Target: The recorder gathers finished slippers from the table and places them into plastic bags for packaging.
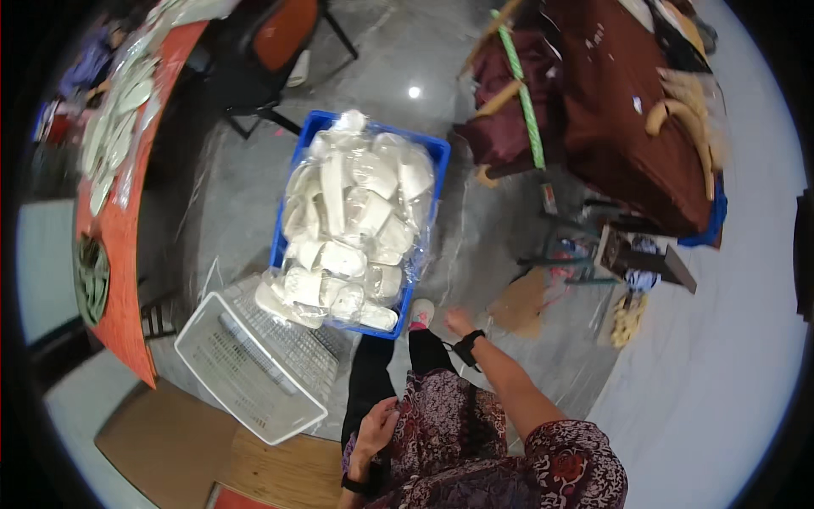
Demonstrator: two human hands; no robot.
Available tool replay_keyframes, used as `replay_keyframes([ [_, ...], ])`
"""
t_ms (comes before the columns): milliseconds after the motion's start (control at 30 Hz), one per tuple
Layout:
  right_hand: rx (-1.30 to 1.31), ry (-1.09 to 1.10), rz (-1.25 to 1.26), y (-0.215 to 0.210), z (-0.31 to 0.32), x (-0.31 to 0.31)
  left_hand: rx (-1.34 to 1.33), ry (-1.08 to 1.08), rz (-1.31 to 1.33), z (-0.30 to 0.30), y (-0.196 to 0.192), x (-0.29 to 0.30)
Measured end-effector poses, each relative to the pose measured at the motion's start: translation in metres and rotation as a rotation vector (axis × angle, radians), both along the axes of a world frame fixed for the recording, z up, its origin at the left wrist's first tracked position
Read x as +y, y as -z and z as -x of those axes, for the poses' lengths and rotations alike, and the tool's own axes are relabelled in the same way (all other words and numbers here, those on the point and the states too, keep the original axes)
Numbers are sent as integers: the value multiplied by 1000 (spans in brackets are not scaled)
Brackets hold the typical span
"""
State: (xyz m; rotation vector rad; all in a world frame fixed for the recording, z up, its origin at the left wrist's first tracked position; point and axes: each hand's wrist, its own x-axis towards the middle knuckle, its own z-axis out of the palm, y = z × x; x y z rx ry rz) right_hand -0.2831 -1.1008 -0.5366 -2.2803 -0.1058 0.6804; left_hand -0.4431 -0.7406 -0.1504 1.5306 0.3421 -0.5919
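In front of me a blue crate stands on the floor, heaped with white slippers in clear plastic bags. My left hand is at the front of my patterned tunic, fingers loosely bent and slightly apart, holding nothing that I can see. To the right of my legs hangs my right hand, its fingers curled in, with nothing visible in them. A black band circles the right wrist. Neither hand touches the crate.
A white plastic basket lies tilted left of the crate. Along the left runs an orange table bearing pale green shoe parts. A chair stands behind the crate. At right are a brown-covered table and a cardboard piece.
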Motion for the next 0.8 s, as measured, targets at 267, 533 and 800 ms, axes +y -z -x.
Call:
replay_keyframes([
  [267,496,528,-139,-189,-143,123,28,-467,-306,42,30,50],
  [533,506,359,-6,-204,-269,164,621,-866,-43,83,177,21],
  [800,357,184,90,-178,-426,186,759,-1367,378,-6,180,-70],
])
